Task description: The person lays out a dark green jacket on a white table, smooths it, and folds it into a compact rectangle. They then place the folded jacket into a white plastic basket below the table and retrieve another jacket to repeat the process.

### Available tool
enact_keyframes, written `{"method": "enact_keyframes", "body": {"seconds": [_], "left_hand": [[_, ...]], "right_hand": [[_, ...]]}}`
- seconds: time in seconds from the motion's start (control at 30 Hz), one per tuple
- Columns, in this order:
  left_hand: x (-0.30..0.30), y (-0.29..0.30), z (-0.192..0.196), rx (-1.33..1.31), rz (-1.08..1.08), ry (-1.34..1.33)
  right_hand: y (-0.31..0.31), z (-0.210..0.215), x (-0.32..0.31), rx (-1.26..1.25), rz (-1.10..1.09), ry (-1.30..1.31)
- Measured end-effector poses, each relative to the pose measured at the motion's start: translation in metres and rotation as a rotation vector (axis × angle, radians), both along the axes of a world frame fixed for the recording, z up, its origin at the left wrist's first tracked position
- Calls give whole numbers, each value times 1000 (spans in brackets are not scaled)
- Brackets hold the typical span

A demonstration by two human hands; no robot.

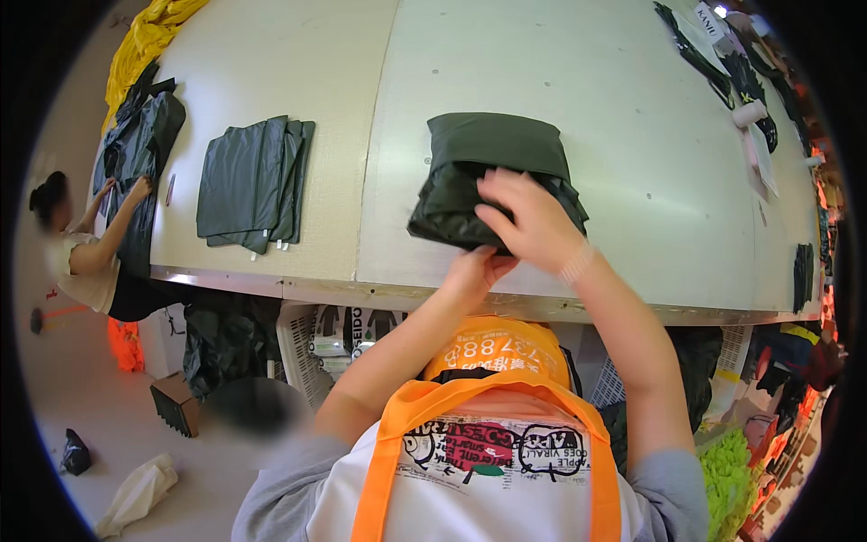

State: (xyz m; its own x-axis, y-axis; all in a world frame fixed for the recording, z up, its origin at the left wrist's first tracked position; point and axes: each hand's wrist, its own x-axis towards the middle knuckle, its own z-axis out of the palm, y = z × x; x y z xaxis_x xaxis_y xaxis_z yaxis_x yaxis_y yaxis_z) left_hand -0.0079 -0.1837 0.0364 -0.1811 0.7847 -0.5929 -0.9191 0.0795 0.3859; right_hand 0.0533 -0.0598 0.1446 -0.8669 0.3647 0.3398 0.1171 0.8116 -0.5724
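- Dark folded bundle (497, 140) on the table (686, 226), near its front edge: best kept flat there.
- Right hand (528, 212) blurred at the bundle's mouth, thumb spread from fingers: press lightly, smooth creases outward.
- Left hand (480, 271) at the side toward the table's front edge, fingertips hidden, grip impossible to tell: steady lower layers, align corners.

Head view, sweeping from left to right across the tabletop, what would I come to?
Dark crumpled material → stack of flat dark folded pieces → dark folded bundle → white roll → narrow dark strips by the table's right end.
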Motion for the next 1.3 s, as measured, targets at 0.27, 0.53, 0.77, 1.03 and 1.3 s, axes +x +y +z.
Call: {"method": "enact_keyframes", "body": {"seconds": [0.27, 0.53, 0.77, 1.03, 1.3], "left_hand": [[-35, 21, 40, -208, -538, 777], [-33, 48, 151, 419, -530, 2592], [-41, 93, 125, 528, -556, 2828], [-35, 58, 94, 731, -741, 2734], [-14, 90, 82, 370, -586, 3006]], "right_hand": [[-49, -104, 75, -1565, -489, 348], [-50, -84, 51, -1763, -352, 582], [-60, -58, 46, -1610, -356, 428], [-41, -61, 72, -1612, -448, 292], [-51, -63, 77, -1596, -508, 441]]}}
